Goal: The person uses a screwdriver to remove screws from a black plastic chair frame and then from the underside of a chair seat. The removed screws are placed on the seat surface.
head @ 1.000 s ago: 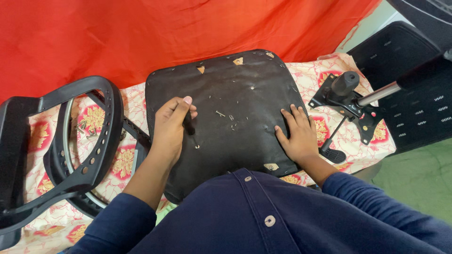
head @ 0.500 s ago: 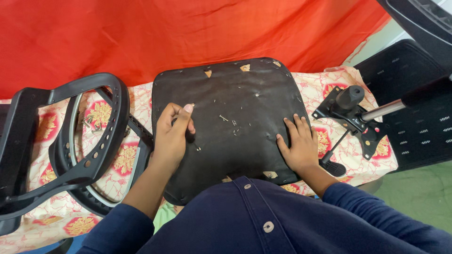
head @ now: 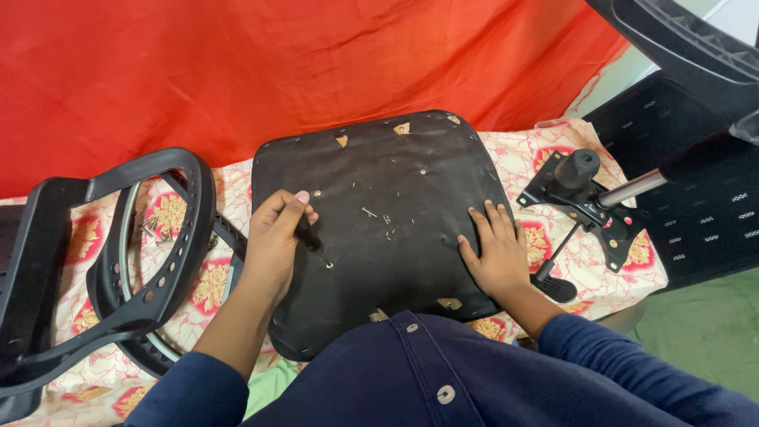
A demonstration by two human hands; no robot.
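A black chair seat pan lies upside down on a patterned cloth in front of me. My left hand is closed around a dark-handled screwdriver whose tip rests at a screw hole on the left part of the seat. My right hand presses flat, fingers spread, on the seat's right edge. Loose screws lie near the seat's middle.
A black chair armrest frame lies to the left, with more screws beside it. A chair tilt mechanism with gas cylinder sits to the right, next to a black mesh chair back. An orange-red cloth hangs behind.
The view has shifted slightly, so the seat sits lower in the frame. My left hand has turned a little on the screwdriver; my right hand stays flat on the seat.
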